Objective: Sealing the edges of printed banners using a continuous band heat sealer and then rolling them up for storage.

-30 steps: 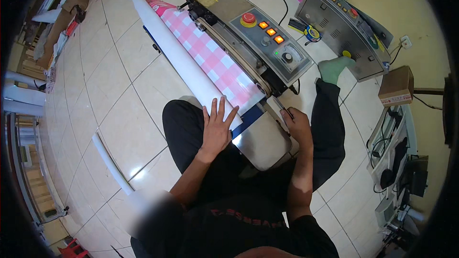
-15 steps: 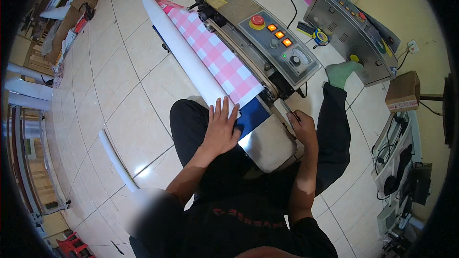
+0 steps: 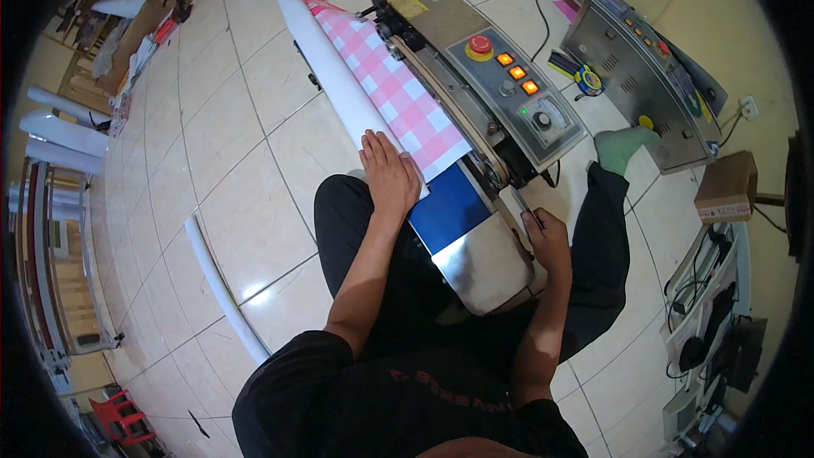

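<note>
My left hand [image 3: 392,171] lies flat on the near end of a long white roll [image 3: 335,85], fingers stretched out and close together. From under the roll's right side comes a pink-and-white checked sheet [image 3: 398,102]. Its right edge runs along the band sealing machine [image 3: 475,38], over a blue conveyor belt [image 3: 454,208]. At the machine's near end my right hand [image 3: 548,239] is closed on a thin, metal-looking strip [image 3: 515,202]. The hand covers part of that strip, so its kind is unclear. Orange buttons glow on the machine's panel.
A second metal machine [image 3: 632,76] stands upright by the wall, with a tape measure [image 3: 587,80] nearby. A cardboard box [image 3: 727,187] is at the right. On the tiled floor at left lies a thin white tube [image 3: 222,284]. My legs flank the sealer's near end.
The roll and checked sheet have slid away from me along the machine, my left hand going with them. My right hand stays by the machine's near end. The whole view has shifted slightly.
</note>
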The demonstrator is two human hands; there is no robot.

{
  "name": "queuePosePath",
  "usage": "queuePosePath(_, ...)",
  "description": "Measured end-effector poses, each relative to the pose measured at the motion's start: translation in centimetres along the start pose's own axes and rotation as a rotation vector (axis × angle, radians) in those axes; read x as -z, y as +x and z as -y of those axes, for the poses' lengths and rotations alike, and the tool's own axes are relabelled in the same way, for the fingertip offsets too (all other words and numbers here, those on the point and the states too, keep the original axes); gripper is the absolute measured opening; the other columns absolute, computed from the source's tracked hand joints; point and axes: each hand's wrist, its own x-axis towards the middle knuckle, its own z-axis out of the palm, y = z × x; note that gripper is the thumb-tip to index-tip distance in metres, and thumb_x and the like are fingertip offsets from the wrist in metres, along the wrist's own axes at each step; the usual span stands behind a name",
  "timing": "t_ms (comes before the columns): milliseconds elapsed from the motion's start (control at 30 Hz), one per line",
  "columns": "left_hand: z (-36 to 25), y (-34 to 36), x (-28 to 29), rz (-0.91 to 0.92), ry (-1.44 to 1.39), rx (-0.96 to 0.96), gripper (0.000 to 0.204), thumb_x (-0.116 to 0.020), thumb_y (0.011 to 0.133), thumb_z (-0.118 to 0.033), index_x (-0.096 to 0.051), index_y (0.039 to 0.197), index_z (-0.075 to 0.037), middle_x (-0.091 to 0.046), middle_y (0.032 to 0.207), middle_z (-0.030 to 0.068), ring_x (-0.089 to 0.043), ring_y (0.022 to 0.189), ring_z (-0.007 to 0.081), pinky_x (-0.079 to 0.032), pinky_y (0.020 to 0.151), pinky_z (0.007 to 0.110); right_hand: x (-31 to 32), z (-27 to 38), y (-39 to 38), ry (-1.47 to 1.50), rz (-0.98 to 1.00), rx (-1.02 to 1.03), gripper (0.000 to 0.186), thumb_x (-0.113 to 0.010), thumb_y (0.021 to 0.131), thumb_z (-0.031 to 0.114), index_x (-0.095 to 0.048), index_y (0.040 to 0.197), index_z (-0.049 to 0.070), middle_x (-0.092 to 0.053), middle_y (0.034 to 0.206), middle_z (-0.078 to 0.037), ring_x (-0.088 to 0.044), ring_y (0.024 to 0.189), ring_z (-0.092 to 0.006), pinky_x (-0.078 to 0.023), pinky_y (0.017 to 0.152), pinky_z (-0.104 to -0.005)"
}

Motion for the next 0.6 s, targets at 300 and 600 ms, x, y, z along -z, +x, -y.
queuePosePath(300,1.5,2.1,-1.4,-0.008,0.037,0.018,0.059,-0.042,0.093,-0.019,-0.030,0.136,0.020,-0.027,0.144,0.0388,-0.022,0.139,0.0487,-0.015,0.115,0.054,0.3,0.2,0.2,-0.085,0.012,0.038,0.033,-0.060,0.093,0.024,-0.052,0.075,-0.003,-0.049,0.064,-0.018,-0.047,0.056,-0.0288,-0.039,0.057,-0.0394)
queuePosePath(600,3.5,4.2,-2.6,-0.056,0.049,0.008,0.056,-0.040,0.094,-0.017,-0.032,0.135,0.019,-0.029,0.143,0.0389,-0.026,0.137,0.0500,-0.018,0.113,0.056,0.1,0.4,0.0,-0.135,-0.034,0.082,0.032,-0.061,0.092,0.024,-0.053,0.075,-0.002,-0.053,0.067,-0.019,-0.050,0.058,-0.0327,-0.040,0.057,-0.0407)
